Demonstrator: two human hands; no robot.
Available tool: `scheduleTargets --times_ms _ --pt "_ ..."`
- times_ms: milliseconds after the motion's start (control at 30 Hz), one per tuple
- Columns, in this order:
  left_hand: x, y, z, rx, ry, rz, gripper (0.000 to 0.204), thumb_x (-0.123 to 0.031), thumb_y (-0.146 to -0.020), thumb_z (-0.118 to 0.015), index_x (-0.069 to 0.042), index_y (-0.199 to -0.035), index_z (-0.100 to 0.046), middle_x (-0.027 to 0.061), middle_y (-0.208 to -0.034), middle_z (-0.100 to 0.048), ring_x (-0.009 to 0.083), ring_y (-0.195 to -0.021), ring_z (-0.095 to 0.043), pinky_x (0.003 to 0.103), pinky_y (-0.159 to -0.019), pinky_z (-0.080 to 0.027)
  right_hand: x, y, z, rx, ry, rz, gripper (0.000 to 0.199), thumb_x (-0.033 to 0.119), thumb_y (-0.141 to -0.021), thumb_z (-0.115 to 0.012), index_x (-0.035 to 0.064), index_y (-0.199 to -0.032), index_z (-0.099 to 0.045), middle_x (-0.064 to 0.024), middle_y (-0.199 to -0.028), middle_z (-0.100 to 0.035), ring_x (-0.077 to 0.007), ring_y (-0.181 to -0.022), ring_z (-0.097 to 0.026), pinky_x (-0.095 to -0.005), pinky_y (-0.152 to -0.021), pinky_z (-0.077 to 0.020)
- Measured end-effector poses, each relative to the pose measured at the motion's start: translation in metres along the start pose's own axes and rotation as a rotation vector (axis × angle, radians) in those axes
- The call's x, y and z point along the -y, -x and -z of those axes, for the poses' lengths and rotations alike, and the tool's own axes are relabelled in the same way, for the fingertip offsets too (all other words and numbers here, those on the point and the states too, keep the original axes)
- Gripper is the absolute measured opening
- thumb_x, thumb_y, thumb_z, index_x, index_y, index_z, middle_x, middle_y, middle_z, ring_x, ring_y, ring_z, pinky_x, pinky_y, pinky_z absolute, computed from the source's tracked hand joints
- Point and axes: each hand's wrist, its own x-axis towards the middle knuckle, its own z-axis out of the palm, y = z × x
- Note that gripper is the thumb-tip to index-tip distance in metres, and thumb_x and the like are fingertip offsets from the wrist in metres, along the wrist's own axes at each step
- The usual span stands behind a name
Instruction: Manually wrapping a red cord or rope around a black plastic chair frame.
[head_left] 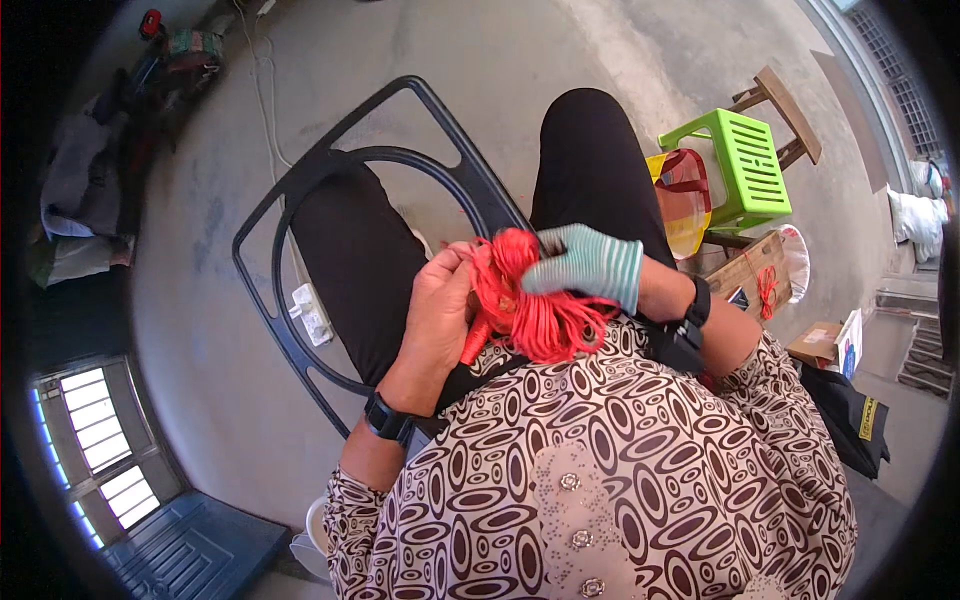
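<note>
Down on the concrete floor point(520, 60) there is bare room ahead of the knees, bounded left by a black plastic chair frame point(300, 180) and right by a lime-green slatted stool point(745, 165). Over the lap sits a bundle of red string point(535, 300), thin strands looped and tangled. The bare left hand point(440, 300) grips its side; the right hand point(585, 265), in a striped knit glove, clasps the top.
</note>
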Motion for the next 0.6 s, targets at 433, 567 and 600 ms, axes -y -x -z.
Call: scheduleTargets --times_ms 433,567,600 --pt "-0.026 0.002 -0.008 0.026 -0.127 0.114 0.018 -0.021 -0.094 -0.050 -0.003 -0.091 -0.055 0.0056 -0.081 -0.060 0.0117 -0.070 -0.058 0.026 -0.063 -0.049 -0.016 0.007 0.024 -0.015 -0.617 0.146 0.043 0.036 -0.085 -0.062 0.0009 -0.110 -0.055 -0.0095 -0.102 -0.061 -0.0187 -0.095 -0.060 -0.0331 -0.086 -0.0482" --pt "-0.024 0.001 -0.012 0.023 -0.129 0.117 0.022 -0.024 -0.094 -0.050 -0.002 -0.096 -0.054 0.0066 -0.078 -0.059 0.0127 -0.064 -0.058 0.026 -0.057 -0.049 -0.002 0.027 0.063 -0.220 -0.864 0.479 0.043 0.042 -0.088 -0.056 0.0009 -0.100 -0.052 -0.0089 -0.089 -0.058 -0.0202 -0.084 -0.059 -0.0342 -0.082 -0.0484" --pt "-0.021 0.000 -0.013 0.009 -0.116 0.120 0.023 -0.025 -0.094 -0.050 -0.002 -0.098 -0.054 0.0064 -0.077 -0.059 0.0128 -0.063 -0.057 0.025 -0.056 -0.049 0.008 0.036 0.064 -0.390 -0.915 0.523 0.044 0.044 -0.089 -0.054 0.0008 -0.099 -0.051 -0.0062 -0.084 -0.056 -0.0199 -0.077 -0.058 -0.0336 -0.076 -0.0497"
